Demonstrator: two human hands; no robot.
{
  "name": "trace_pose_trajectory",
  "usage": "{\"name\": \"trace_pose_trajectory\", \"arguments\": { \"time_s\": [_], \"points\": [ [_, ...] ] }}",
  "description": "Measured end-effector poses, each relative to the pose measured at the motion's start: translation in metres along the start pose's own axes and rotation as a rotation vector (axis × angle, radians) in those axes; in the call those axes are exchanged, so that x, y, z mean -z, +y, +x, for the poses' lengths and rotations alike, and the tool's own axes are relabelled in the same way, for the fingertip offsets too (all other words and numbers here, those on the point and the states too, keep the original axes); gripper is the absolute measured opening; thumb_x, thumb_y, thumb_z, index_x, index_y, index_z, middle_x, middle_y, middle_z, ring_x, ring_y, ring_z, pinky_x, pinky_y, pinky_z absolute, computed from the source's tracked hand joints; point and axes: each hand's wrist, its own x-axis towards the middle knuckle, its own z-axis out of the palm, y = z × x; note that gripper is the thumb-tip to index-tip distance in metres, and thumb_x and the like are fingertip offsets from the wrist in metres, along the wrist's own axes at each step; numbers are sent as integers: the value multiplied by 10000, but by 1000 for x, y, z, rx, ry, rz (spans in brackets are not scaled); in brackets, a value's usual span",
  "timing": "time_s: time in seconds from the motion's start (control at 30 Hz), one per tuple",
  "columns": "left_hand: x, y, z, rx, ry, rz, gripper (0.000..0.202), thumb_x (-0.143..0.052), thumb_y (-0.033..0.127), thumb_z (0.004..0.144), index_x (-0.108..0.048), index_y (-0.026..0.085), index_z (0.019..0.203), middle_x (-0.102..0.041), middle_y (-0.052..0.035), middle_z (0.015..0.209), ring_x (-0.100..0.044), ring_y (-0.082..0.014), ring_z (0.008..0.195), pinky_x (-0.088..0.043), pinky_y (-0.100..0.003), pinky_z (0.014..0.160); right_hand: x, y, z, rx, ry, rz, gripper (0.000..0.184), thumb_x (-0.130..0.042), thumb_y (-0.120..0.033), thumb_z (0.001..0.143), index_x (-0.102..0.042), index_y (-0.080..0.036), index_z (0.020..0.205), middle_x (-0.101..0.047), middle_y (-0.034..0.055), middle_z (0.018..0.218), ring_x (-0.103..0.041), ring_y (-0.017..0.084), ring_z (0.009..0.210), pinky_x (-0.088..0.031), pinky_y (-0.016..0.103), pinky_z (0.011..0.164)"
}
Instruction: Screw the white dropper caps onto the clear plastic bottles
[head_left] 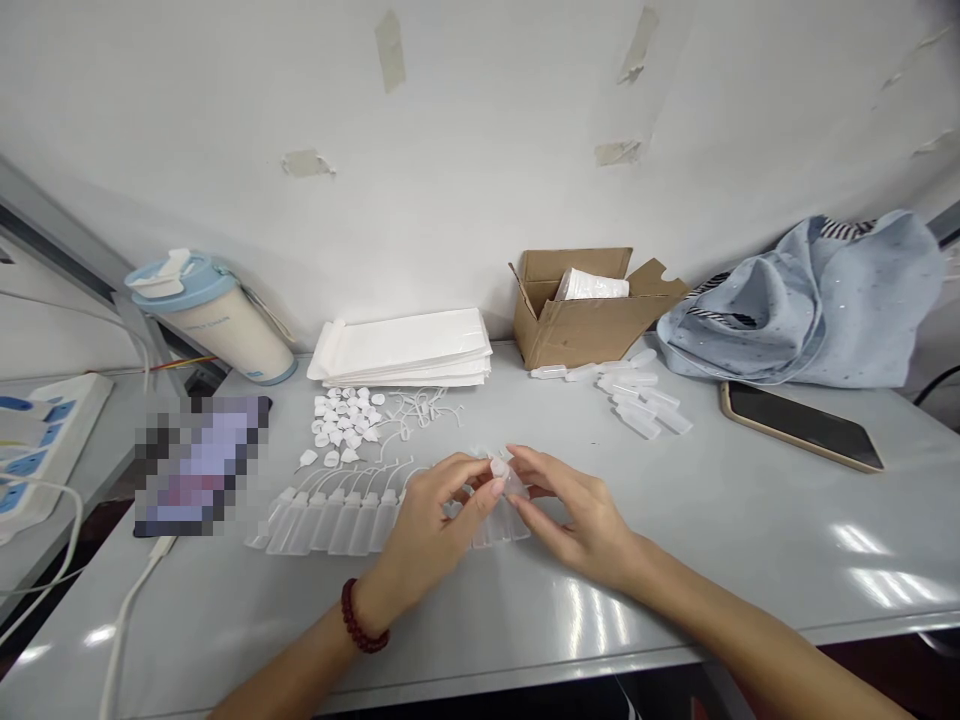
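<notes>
Grey table | left hand, right hand pinching small bottle

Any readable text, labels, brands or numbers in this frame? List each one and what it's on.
No text reads clearly.
Tumbler: faint printed line on its side, too small to read.
Phone on the left: screen blurred, unreadable.
Cardboard box, white pouches, dark phone, and the small bottle pinched by left hand and right hand: no print visible.

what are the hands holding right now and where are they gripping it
A small clear bottle, pinched by both hands' fingertips: left hand at its capped tip, right hand on its body.
</notes>
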Motion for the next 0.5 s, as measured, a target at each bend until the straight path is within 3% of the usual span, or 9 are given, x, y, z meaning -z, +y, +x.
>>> {"name": "trace_pose_trajectory", "arguments": {
  "time_s": [0.1, 0.23, 0.3, 0.4, 0.5],
  "points": [
    [1, 2, 0, -16, 12, -7, 221, -503, 355, 917, -666, 209, 946, -657, -48, 946, -605, -175, 866, -506, -234, 615, 3, -4, 4, -118, 0, 113, 395, -543, -137, 877, -529, -216, 1264, -667, 69, 961, -663, 154, 821, -593, 279, 677],
    [0, 2, -2, -71, 101, -6, 196, -529, 326, 909, -653, 225, 1023, -662, -40, 937, -629, -158, 799, -513, -232, 597, 11, -11, 12, -406, -43, 447, 272, -572, -240, 880, -605, -200, 1146, -709, 40, 835, -695, 161, 748, -587, 306, 690],
    [-2, 1, -2, -96, 130, 2, 186, -538, 314, 904, -649, 227, 1025, -658, -39, 942, -635, -153, 776, -518, -230, 587, 14, -13, 15, -483, -61, 568, 258, -579, -272, 880, -615, -195, 1124, -717, 31, 791, -690, 155, 716, -581, 317, 703],
    [-3, 0, -2, -108, 134, -18, 181, -534, 297, 905, -648, 223, 1025, -652, -39, 941, -637, -153, 794, -517, -227, 591, 15, -13, 16, -497, -80, 636, 240, -587, -262, 876, -615, -202, 1107, -719, 21, 789, -682, 136, 694, -573, 298, 698],
    [-3, 1, -2, -124, 124, -42, 157, -541, 286, 902, -658, 217, 979, -652, -35, 924, -623, -150, 812, -519, -242, 657, 12, -11, 13, -435, -69, 554, 231, -595, -217, 862, -609, -203, 1093, -706, 22, 819, -686, 135, 733, -574, 269, 671]
  ]
}}
